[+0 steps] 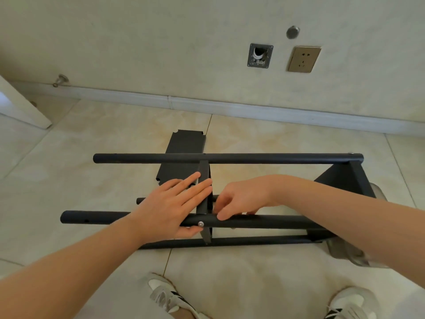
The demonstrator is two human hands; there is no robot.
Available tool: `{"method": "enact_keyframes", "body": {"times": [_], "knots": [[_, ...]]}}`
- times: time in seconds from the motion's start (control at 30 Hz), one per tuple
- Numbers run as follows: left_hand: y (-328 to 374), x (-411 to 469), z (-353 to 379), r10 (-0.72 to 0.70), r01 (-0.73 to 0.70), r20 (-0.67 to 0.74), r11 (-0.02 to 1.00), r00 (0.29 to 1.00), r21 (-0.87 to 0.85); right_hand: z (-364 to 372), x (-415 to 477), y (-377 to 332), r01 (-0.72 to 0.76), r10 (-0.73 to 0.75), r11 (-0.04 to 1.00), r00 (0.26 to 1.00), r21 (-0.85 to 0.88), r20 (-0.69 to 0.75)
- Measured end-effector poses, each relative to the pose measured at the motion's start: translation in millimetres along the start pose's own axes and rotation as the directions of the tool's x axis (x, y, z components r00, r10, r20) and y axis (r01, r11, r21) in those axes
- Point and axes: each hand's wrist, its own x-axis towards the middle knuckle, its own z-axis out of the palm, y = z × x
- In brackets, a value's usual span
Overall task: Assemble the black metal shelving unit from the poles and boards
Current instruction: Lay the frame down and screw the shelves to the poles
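Note:
The black shelving frame lies on its side on the tiled floor. Its far pole (253,158) and near pole (96,217) run left to right, with two more poles lower down. A middle board (203,187) stands between them and an end board (345,180) closes the right end. My left hand (170,208) lies flat, fingers straight against the middle board, thumb under the near pole beside a silver screw (201,224). My right hand (239,201) has its fingertips on the near pole just right of the board; anything pinched there is hidden.
A loose black board (184,146) lies flat on the floor behind the frame. The wall with a socket (303,59) and a skirting board runs along the back. A white door corner (20,107) stands at the left. My two shoes (165,295) are at the bottom edge.

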Motion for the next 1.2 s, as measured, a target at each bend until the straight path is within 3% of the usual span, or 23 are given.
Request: {"method": "enact_keyframes", "body": {"times": [0.1,0.2,0.3,0.37,0.43,0.5,0.63,0.67,0.73,0.8,0.87,0.9,1.2], "knots": [[18,-3,-2,-0.140,0.140,0.000,0.990,0.990,-0.015,9,-13,1,0.053,-0.079,0.979,0.990,-0.199,-0.121],[47,3,-10,-0.401,0.391,-0.027,0.905,0.916,-0.165,15,-19,2,0.044,-0.126,0.946,0.963,-0.321,-0.239],[80,3,-15,-0.630,0.580,-0.007,0.718,0.776,-0.386,19,-22,2,0.028,-0.130,0.941,0.950,-0.337,-0.284],[100,-3,-19,-0.787,0.621,-0.048,0.521,0.615,-0.585,24,-23,3,0.030,-0.131,0.943,0.949,-0.332,-0.286],[115,-9,-24,-0.922,0.601,0.024,0.232,0.387,-0.765,31,-22,4,0.032,-0.131,0.944,0.950,-0.329,-0.285],[122,-11,-27,-0.971,0.551,0.106,0.029,0.212,-0.834,37,-21,5,0.026,-0.129,0.940,0.949,-0.339,-0.286],[123,-10,-29,-0.990,0.484,0.065,0.002,0.123,-0.875,45,-22,8,0.025,-0.136,0.943,0.938,-0.331,-0.318],[123,-10,-28,-0.991,0.470,0.099,-0.044,0.093,-0.882,46,-22,9,0.027,-0.138,0.947,0.934,-0.321,-0.328],[122,-9,-24,-0.957,0.411,0.292,-0.263,0.007,-0.873,48,-23,10,0.033,-0.145,0.950,0.927,-0.309,-0.347],[117,-8,-20,-0.845,0.258,0.530,-0.528,-0.067,-0.809,49,-24,11,0.038,-0.154,0.949,0.921,-0.312,-0.357],[109,-7,-16,-0.708,0.025,0.702,-0.705,-0.077,-0.708,49,-23,11,0.043,-0.161,0.948,0.919,-0.314,-0.360],[104,-6,-15,-0.672,-0.044,0.739,-0.737,-0.057,-0.674,48,-23,12,0.045,-0.163,0.948,0.918,-0.314,-0.361],[71,-2,-16,-0.605,-0.350,0.796,-0.752,0.027,-0.559,48,-21,16,0.050,-0.174,0.942,0.918,-0.332,-0.357]]}}
